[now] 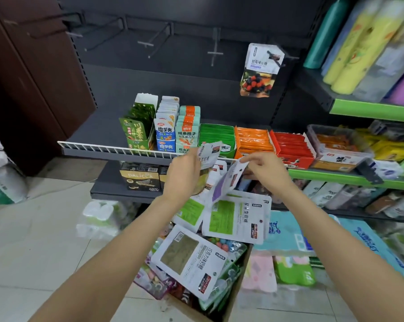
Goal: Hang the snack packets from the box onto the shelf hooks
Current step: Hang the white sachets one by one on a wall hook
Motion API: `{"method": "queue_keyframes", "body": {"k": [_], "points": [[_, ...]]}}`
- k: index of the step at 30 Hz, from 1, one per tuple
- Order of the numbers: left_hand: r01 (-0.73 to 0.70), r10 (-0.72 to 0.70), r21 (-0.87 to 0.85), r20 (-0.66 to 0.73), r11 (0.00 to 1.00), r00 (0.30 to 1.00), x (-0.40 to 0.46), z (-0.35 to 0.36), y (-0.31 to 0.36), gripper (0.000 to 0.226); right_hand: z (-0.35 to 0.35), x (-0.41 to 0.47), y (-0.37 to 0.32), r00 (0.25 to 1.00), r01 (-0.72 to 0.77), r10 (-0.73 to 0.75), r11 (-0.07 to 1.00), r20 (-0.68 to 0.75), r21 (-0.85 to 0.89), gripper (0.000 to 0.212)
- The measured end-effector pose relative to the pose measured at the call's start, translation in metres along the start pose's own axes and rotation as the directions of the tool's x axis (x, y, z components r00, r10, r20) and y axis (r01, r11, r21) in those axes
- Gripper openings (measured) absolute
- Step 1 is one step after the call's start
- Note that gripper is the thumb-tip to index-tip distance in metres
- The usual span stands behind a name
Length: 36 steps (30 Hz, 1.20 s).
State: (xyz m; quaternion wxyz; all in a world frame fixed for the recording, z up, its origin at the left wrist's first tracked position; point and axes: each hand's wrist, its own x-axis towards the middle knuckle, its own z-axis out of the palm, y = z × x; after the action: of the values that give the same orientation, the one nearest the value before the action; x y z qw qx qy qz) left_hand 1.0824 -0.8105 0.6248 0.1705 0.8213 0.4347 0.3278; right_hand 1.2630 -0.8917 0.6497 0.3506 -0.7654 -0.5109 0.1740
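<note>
A cardboard box (239, 291) on the floor below me is full of white snack packets (189, 259). My left hand (184, 173) grips a bunch of these packets (209, 152), held upright over the box. My right hand (263, 170) pinches the top edge of a white packet with a purple panel (226, 182), tilted beside the bunch. On the dark back panel, several metal hooks (215, 52) stick out bare. One berry-print packet (261, 70) hangs on the hook at the right.
A shelf with a white wire rail (108, 147) carries green, blue, orange and red snack cartons. Green-edged shelves (373, 110) at the right hold rolls and wrapped goods. Tissue packs (98, 217) lie on the tiled floor at the left, towels (287, 233) at the right.
</note>
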Motion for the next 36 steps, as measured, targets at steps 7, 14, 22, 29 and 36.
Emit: {"method": "queue_keyframes", "body": {"k": [7, 14, 22, 29, 36], "points": [[-0.068, 0.053, -0.132, -0.116, 0.989, 0.992, 0.031, -0.021, 0.028, 0.024, -0.025, 0.024, -0.008, 0.963, 0.162, -0.19, 0.975, -0.193, -0.151, 0.004], [-0.057, 0.029, -0.136, -0.201, 0.989, 0.979, 0.087, -0.021, 0.057, 0.026, -0.066, 0.084, -0.004, 0.955, 0.191, -0.184, 0.981, -0.232, 0.011, 0.007], [-0.045, 0.021, -0.074, -0.301, 0.996, 0.954, 0.16, -0.008, 0.088, 0.026, -0.104, 0.17, 0.006, 0.948, 0.149, -0.065, 0.955, -0.311, 0.256, 0.007], [-0.072, 0.046, -0.075, -0.309, 0.995, 0.95, 0.196, 0.017, 0.1, 0.027, -0.118, 0.211, 0.021, 0.932, 0.133, -0.032, 0.957, -0.361, 0.259, 0.008], [-0.075, 0.049, -0.068, -0.33, 0.995, 0.943, 0.2, 0.026, 0.107, 0.025, -0.126, 0.208, 0.026, 0.91, 0.246, -0.181, 0.96, -0.373, 0.134, 0.011]]}}
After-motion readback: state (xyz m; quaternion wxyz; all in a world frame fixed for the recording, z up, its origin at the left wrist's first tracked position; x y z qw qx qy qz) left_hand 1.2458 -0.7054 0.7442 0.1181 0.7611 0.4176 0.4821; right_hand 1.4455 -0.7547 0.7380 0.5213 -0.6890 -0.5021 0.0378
